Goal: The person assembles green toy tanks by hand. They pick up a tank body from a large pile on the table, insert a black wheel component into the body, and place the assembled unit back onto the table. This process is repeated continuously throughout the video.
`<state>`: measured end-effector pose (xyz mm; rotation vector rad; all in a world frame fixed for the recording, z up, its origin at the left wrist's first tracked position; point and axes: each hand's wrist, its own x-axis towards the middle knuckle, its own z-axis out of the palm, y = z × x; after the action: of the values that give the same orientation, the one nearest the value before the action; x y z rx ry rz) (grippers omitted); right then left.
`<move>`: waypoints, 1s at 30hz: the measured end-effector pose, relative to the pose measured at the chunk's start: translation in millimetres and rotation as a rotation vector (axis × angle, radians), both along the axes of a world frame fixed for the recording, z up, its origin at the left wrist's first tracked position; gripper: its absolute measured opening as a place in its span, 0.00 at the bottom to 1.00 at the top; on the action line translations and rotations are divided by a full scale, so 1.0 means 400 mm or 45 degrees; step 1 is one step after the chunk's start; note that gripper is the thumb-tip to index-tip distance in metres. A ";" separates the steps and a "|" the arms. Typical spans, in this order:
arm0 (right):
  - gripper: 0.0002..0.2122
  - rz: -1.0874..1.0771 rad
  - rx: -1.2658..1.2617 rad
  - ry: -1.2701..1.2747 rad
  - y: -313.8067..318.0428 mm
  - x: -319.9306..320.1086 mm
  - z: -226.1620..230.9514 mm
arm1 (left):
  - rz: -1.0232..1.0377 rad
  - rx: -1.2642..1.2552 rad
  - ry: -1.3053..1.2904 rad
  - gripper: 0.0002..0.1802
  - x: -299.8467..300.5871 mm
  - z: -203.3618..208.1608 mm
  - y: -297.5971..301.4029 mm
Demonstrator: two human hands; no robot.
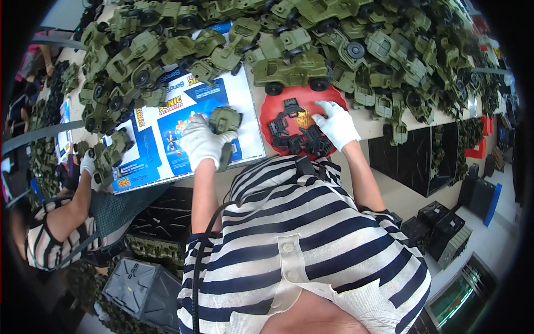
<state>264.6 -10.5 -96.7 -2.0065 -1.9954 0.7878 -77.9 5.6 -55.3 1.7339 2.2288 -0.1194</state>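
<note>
My left hand (203, 142), in a white glove, grips an olive-green toy jeep (226, 121) above a printed cardboard sheet (253, 128). Part of the jeep is hidden behind the thumb and palm. On the right, my right hand (337, 126), also gloved, is over the right side of a round red tray (268, 104). Its thumb and fingers are apart, and nothing shows between them. Black plastic parts (282, 133) lie in the tray to the left of and below this hand. Just behind the tray stands another olive-green jeep (292, 71) on black wheels.
Piled toy jeeps (356, 50) cover the far side of the table. A co-worker's gloved hand (88, 163) holds a jeep at the left. Black crates (400, 158) stand below the table at the right, and a grey crate (130, 286) is at the lower left.
</note>
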 end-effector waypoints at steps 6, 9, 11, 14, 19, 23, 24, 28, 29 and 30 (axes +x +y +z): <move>0.21 -0.072 0.129 -0.039 0.050 -0.145 -0.055 | 0.125 -0.065 -1.132 0.60 -0.025 -0.139 -0.005; 0.19 -0.047 -0.089 0.067 0.079 -0.150 -0.083 | 0.210 0.010 -1.162 0.54 -0.033 -0.140 -0.012; 0.17 0.004 -0.133 0.145 0.087 -0.147 -0.057 | 0.329 -0.121 -1.438 0.50 -0.048 -0.115 -0.024; 0.16 -0.055 -0.326 0.411 0.072 -0.125 -0.002 | 0.396 -0.368 -1.719 0.44 -0.067 -0.052 -0.048; 0.15 -0.125 -0.376 1.336 0.074 -0.203 0.133 | 0.174 -0.628 -1.860 0.44 -0.014 0.060 -0.062; 0.17 0.316 -0.476 1.553 0.095 -0.204 0.156 | 0.152 -0.681 -1.939 0.44 0.018 0.094 -0.049; 0.17 0.408 -0.465 1.379 0.095 -0.198 0.160 | 0.167 -0.657 -1.961 0.43 0.025 0.096 -0.048; 0.17 0.197 -0.505 1.512 0.093 -0.186 0.134 | 0.150 -0.490 -1.916 0.42 0.073 0.136 -0.057; 0.20 0.237 -0.458 1.481 0.099 -0.187 0.127 | 0.147 -0.514 -1.895 0.41 0.076 0.154 -0.055; 0.21 0.166 -0.490 1.608 0.097 -0.181 0.130 | 0.134 -0.504 -1.927 0.41 0.080 0.165 -0.055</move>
<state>192.1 28.2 -44.5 -0.9277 -1.2142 1.9150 -45.9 -16.5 10.6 0.8577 1.0171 0.5504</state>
